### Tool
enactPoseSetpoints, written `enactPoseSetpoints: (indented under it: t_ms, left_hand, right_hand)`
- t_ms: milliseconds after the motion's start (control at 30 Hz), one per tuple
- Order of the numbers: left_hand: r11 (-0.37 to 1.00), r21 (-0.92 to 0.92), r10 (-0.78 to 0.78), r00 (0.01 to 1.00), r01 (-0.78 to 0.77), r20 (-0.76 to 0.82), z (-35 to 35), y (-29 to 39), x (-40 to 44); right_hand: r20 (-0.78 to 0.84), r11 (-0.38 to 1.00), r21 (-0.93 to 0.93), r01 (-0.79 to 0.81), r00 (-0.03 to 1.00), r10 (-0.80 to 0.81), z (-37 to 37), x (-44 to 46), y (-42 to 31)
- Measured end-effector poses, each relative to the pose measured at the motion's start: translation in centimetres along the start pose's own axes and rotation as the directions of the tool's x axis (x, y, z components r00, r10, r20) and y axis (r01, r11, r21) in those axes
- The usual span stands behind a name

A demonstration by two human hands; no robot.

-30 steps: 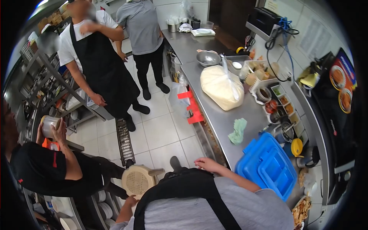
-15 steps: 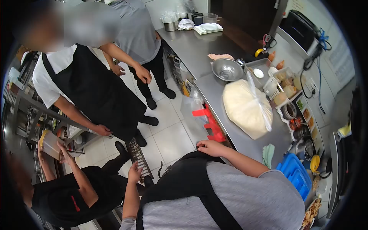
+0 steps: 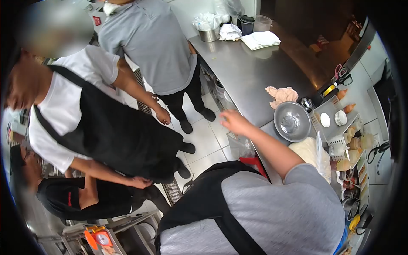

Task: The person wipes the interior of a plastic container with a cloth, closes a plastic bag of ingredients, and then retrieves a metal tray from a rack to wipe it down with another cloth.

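My right hand (image 3: 233, 122) reaches forward over the gap beside the steel counter (image 3: 250, 70), its fingers partly bent and apart, with nothing seen in them. A little blurred, it hovers near the counter's edge. My left hand is out of view. Behind my right forearm, a clear plastic bag of pale cream-coloured stuff (image 3: 312, 155) rests on the counter, partly hidden by my arm. Beyond it stands a steel bowl (image 3: 292, 122) next to a crumpled pinkish cloth (image 3: 282, 96).
A person in a black apron (image 3: 106, 114) stands close at the left, another in a grey shirt (image 3: 148, 46) behind, and a third in black (image 3: 102, 197) bends lower left. Sauce containers (image 3: 352, 146) line the wall. Scissors (image 3: 342, 77) hang at the counter's far end.
My right hand has risen from my apron and stretched forward. My left hand has left the view. The camera has turned, and the aproned person appears nearer.
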State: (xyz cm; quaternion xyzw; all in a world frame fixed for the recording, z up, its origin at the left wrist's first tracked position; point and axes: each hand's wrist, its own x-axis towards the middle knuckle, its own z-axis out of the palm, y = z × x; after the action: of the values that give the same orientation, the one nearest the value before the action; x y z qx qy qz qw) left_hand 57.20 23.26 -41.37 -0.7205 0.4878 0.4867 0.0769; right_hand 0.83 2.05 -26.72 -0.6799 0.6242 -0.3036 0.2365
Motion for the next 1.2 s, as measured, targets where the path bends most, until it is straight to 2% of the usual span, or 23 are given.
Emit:
enactPoseSetpoints:
  t_ms: [133,167,233,333,367,433,467,500,533,567,633,667,700,733,767,800,867,900,933,967,1000,1100,1200]
  left_hand:
    - [0.977,-0.144,0.150,0.987,-0.157,-0.057,-3.7,9.7,4.2]
    - [0.956,-0.185,0.216,0.974,-0.225,-0.067,-4.6,12.8,5.3]
    - [0.884,-0.289,0.361,0.930,-0.366,-0.073,-6.0,20.2,7.9]
    - [0.676,-0.480,0.603,0.794,-0.559,-0.076,-8.3,32.1,11.5]
    - [0.716,-0.223,0.673,0.739,-0.662,-0.032,-9.3,35.6,13.0]
    - [0.637,-0.119,0.767,0.642,-0.761,0.002,-11.4,41.3,14.3]
    - [0.760,-0.033,0.650,0.758,-0.649,0.053,-13.4,44.6,12.8]
    - [0.616,-0.057,0.783,0.619,-0.786,-0.066,-14.9,46.7,11.8]
    - [0.529,-0.032,0.844,0.530,-0.848,-0.078,-17.5,47.9,11.1]
    - [0.525,0.076,0.848,0.512,-0.848,-0.140,-19.6,48.6,11.1]
    - [0.522,-0.009,0.793,0.489,-0.853,-0.363,-23.9,48.9,10.4]
    - [0.565,-0.251,0.639,0.609,-0.786,-0.469,-25.4,48.1,10.7]
    - [0.547,-0.314,0.566,0.620,-0.776,-0.544,-27.2,47.4,9.9]
    - [0.518,-0.342,0.496,0.602,-0.784,-0.627,-28.7,46.2,9.5]
    - [0.451,-0.441,0.373,0.613,-0.776,-0.697,-29.4,45.2,7.6]
    - [0.404,-0.546,0.258,0.664,-0.734,-0.702,-29.8,44.9,6.1]
    - [0.481,-0.405,0.135,0.522,-0.778,-0.842,-29.4,42.9,6.6]
    - [0.486,-0.420,0.021,0.490,-0.767,-0.871,-29.8,42.1,6.3]
    - [0.487,-0.436,-0.093,0.451,-0.757,-0.888,-30.3,41.3,5.9]
    - [0.428,-0.517,-0.199,0.481,-0.741,-0.854,-30.9,40.0,5.6]
    - [0.346,-0.538,-0.200,0.499,-0.769,-0.843,-31.0,39.0,5.3]
    - [0.378,-0.515,-0.230,0.461,-0.769,-0.857,-31.2,36.7,4.3]
    - [0.427,-0.462,-0.298,0.361,-0.777,-0.884,-31.4,35.1,4.0]
  right_hand:
    - [-0.211,0.917,-0.325,-0.233,0.963,0.169,-1.6,7.7,2.4]
    - [-0.214,0.916,-0.302,-0.262,0.955,0.203,-0.4,8.4,3.9]
    - [-0.398,0.834,-0.472,-0.286,0.913,0.088,0.5,9.5,7.9]
    - [-0.328,0.786,-0.531,-0.317,0.932,0.155,0.6,11.3,7.5]
    - [-0.279,0.793,-0.546,-0.270,0.951,0.133,0.8,12.1,7.4]
    - [-0.276,0.800,-0.530,-0.281,0.949,0.150,0.4,13.8,8.1]
    - [-0.268,0.823,-0.525,-0.217,0.960,0.082,0.5,14.7,8.3]
    - [-0.261,0.843,-0.517,-0.152,0.965,0.014,0.7,15.5,8.5]
    - [-0.253,0.860,-0.502,-0.094,0.967,-0.042,1.0,16.3,8.5]
    - [-0.246,0.875,-0.483,-0.033,0.964,-0.099,1.5,17.1,8.3]
    - [-0.270,0.960,-0.274,0.058,0.954,-0.134,2.9,18.3,8.1]
    - [-0.272,0.987,-0.150,0.060,0.957,-0.100,4.0,18.7,7.5]
    - [-0.214,0.996,-0.048,0.071,0.974,-0.080,5.4,19.1,7.4]
    - [-0.067,0.971,0.219,-0.097,0.991,0.114,8.0,19.4,8.5]
    - [0.092,0.918,0.331,-0.217,0.976,0.198,8.7,19.6,6.4]
    - [0.363,0.790,0.416,-0.451,0.879,0.310,9.1,21.0,4.3]
    - [0.607,0.711,0.509,-0.486,0.788,0.103,9.2,23.8,-0.2]
    - [0.624,0.727,0.499,-0.471,0.778,0.076,8.8,25.4,-2.7]
    - [0.632,0.719,0.569,-0.399,0.771,-0.073,8.2,27.2,-5.4]
    - [0.628,0.694,0.638,-0.333,0.746,-0.219,7.7,28.9,-7.7]
    - [0.635,0.680,0.661,-0.319,0.720,-0.279,7.5,30.5,-9.3]
    - [0.571,0.636,0.738,-0.226,0.710,-0.412,6.9,34.1,-14.6]
    - [0.430,0.570,0.811,-0.132,0.794,-0.429,9.3,37.0,-16.9]
